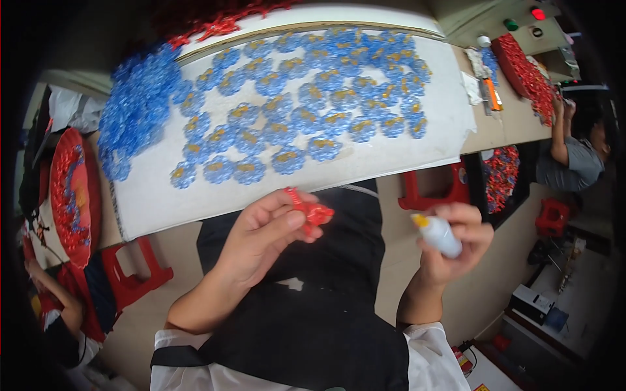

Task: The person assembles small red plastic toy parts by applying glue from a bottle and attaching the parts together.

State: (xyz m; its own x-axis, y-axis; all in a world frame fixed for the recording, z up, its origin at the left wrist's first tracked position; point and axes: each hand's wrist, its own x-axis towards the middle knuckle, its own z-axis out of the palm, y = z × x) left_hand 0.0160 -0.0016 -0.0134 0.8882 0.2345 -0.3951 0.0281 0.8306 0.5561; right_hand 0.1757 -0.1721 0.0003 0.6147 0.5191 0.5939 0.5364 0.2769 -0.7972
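Between the thumb and fingers of my left hand [251, 238] is a small red translucent plastic piece [317, 214]; its exact shape is partly covered by the fingers. My right hand [468, 233] grips a white squeeze bottle [441, 236] with a yellow tip, tilted up toward the left. A gap separates the bottle from the red piece. Both hands are raised over my black apron, just in front of the table. Rows of blue translucent flower-shaped pieces [279, 130] with yellow-gold middles lie on the white table sheet [153, 212].
A heap of blue pieces [137, 98] lies at the table's left, and red pieces [218, 25] at the back. A red tray [91, 195] stands left. Red stools [140, 270] are under the table. A co-worker [570, 156] handles red pieces at the right; another person's arm [62, 296] shows far left.
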